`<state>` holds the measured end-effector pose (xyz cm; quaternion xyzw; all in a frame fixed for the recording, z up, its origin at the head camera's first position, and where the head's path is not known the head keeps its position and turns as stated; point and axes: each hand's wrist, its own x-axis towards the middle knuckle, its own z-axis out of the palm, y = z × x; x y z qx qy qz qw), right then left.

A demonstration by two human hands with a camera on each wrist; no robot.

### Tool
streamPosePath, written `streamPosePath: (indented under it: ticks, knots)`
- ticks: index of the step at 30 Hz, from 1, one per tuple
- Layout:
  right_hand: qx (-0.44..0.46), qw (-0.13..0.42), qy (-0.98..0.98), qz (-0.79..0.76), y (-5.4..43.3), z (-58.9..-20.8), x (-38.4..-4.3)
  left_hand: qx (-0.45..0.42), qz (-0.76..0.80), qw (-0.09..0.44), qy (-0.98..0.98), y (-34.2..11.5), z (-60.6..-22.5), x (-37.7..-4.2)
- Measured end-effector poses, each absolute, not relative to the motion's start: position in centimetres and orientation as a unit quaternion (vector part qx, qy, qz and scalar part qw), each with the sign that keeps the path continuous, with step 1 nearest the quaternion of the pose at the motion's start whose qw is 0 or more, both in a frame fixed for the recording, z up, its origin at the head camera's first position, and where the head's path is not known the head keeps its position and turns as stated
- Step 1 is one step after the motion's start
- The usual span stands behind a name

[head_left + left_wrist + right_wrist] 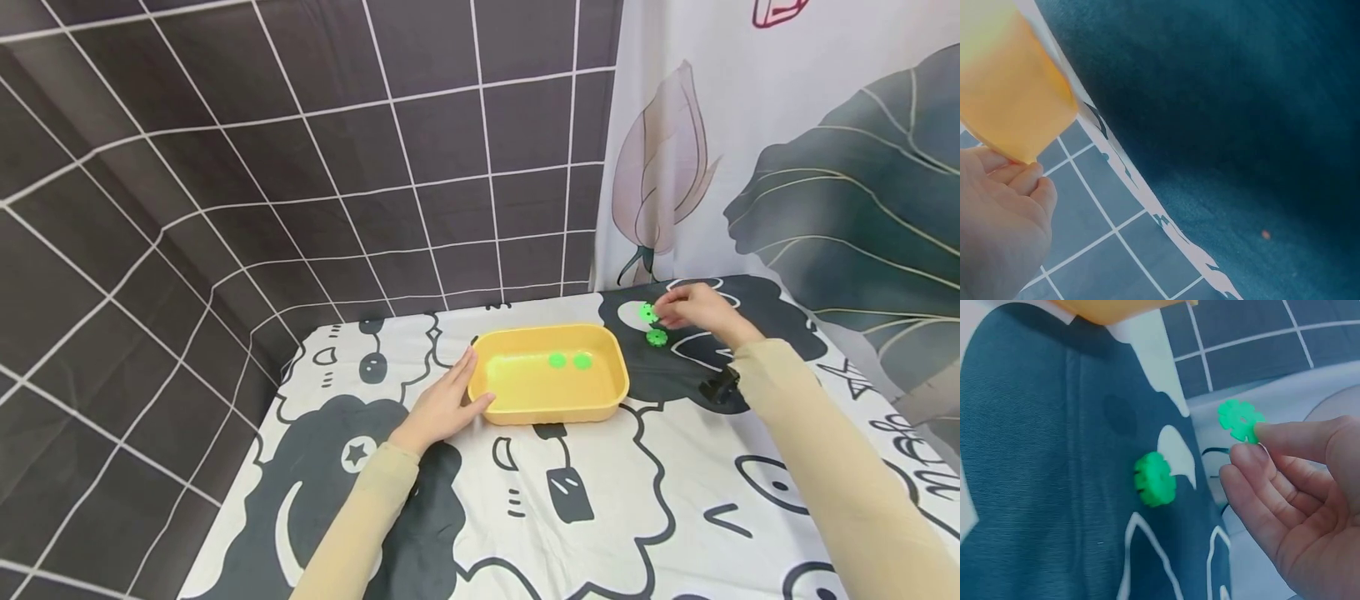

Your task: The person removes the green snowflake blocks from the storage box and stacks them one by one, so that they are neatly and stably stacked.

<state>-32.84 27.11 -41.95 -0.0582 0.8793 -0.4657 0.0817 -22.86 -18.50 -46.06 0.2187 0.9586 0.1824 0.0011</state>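
A yellow plastic basin (547, 414) stands on the patterned cloth in the head view, with two green discs (557, 360) inside it. My left hand (442, 403) holds the basin's left end, thumb over the near rim; in the left wrist view its curled fingers (1025, 178) touch the basin (1019, 94). Between thumb and fingertips, my right hand (1297, 494) pinches a green notched snowflake disc (1239, 420) above the cloth, right of the basin. Below it, a thick green stack of notched discs (1155, 479) lies on a dark patch of the cloth.
A black-and-white cartoon cloth (525, 500) covers the surface. Behind it hangs a dark curtain with white grid lines (360, 167), and on the right a white flower-print curtain (667, 150).
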Motion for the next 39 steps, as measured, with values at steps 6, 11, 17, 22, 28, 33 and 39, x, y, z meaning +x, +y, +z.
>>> streamPosePath:
  ticks: [6,11,17,22,28,33,39]
  knots:
    - [-0.023,0.083,0.86,-0.503,27.6,-42.9,-32.2,0.216,0.184,0.005,0.959,-18.5,-45.8,-22.7]
    - [-0.007,0.092,0.837,-0.539,28.2,-43.8,-31.9,0.214,0.183,0.008,0.96,-18.4,-45.8,-22.7]
    - [-0.01,0.098,0.808,-0.58,28.4,-44.9,-31.7,0.216,0.183,0.003,0.959,-18.5,-45.9,-22.9]
    - [0.004,0.105,0.801,-0.589,28.4,-45.6,-31.6,0.216,0.186,0.005,0.958,-18.5,-45.9,-22.8]
    - [0.015,0.118,0.791,-0.6,28.4,-46.0,-31.5,0.214,0.184,0.008,0.959,-18.5,-45.9,-22.7]
    - [0.018,0.124,0.778,-0.616,28.6,-46.4,-31.4,0.215,0.181,0.011,0.96,-18.4,-45.8,-22.7]
    - [0.028,0.132,0.774,-0.618,28.6,-47.0,-31.7,0.217,0.179,0.011,0.96,-18.4,-45.8,-22.7]
